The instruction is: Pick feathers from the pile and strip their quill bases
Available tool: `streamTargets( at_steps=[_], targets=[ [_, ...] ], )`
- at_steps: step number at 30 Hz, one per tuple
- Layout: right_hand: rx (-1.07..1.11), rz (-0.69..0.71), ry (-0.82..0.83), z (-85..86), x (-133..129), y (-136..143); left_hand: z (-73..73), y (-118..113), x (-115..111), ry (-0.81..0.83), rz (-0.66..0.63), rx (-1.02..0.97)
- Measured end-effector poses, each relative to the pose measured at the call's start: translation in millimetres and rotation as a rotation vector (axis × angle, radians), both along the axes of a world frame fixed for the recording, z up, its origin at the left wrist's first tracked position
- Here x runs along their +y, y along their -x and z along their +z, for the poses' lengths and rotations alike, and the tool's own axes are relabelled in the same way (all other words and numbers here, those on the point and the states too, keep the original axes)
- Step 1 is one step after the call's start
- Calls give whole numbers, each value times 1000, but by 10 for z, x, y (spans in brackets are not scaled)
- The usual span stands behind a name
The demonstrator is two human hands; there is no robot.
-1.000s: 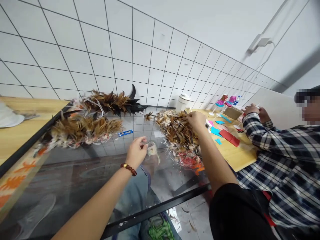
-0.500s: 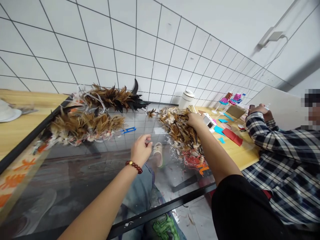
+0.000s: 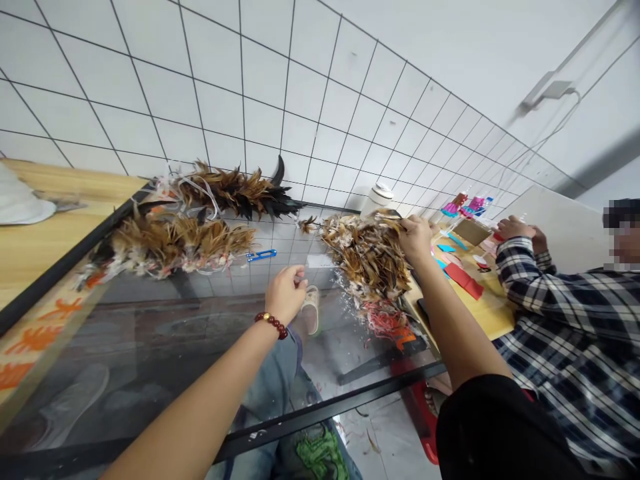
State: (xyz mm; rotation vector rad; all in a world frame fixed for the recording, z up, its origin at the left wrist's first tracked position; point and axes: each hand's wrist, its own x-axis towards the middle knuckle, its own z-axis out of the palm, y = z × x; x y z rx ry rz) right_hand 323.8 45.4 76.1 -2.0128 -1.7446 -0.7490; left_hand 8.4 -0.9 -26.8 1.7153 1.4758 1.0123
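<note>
My left hand (image 3: 286, 292), with a beaded bracelet on its wrist, hovers over the glass tabletop, fingers curled; whether it holds something small cannot be made out. At the right edge of a big pile of brown and white feathers (image 3: 367, 257), my right hand (image 3: 416, 239) has its fingers closed at a dark feather. Red strings (image 3: 383, 319) lie at the pile's near end. Blue thread snips (image 3: 262, 255) rest left of the pile. Farther left are a bundle of brown feathers (image 3: 183, 243) and a darker bundle (image 3: 235, 190) behind it.
A white lidded cup (image 3: 379, 197) stands behind the pile. On the yellow table at right lie red cloth (image 3: 463, 280) and blue pieces. A person in a plaid shirt (image 3: 575, 300) works there with both hands. A black wire grid stands along the back.
My right hand has moved right, from on top of the feather pile to its right edge. My left hand has hardly moved. The view has shifted slightly.
</note>
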Motion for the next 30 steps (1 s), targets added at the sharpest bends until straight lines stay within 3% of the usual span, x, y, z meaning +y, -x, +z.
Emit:
streamTargets(
  at_steps=[4, 9, 16, 20, 23, 27, 30],
  targets=[
    [-133, 269, -72, -120, -147, 324, -28, -4, 33, 5, 29, -102],
    [-331, 647, 56, -338, -309, 715, -78, 0, 69, -93, 157, -205],
    [-421, 875, 259, -393, -309, 938, -134, -8, 85, -117, 157, -182],
    [-393, 917, 334, -395, -230, 932, -138, -10, 84, -121, 149, -188],
    [-337, 798, 263, -349, -238, 872, -141, -10, 89, -114, 155, -208],
    [-29, 562, 25, -256, -431, 966, -161, -9, 117, -101, 166, -250],
    [152, 612, 63, -295, -598, 1213, -183, 2, 145, -77, 180, -354]
  ],
)
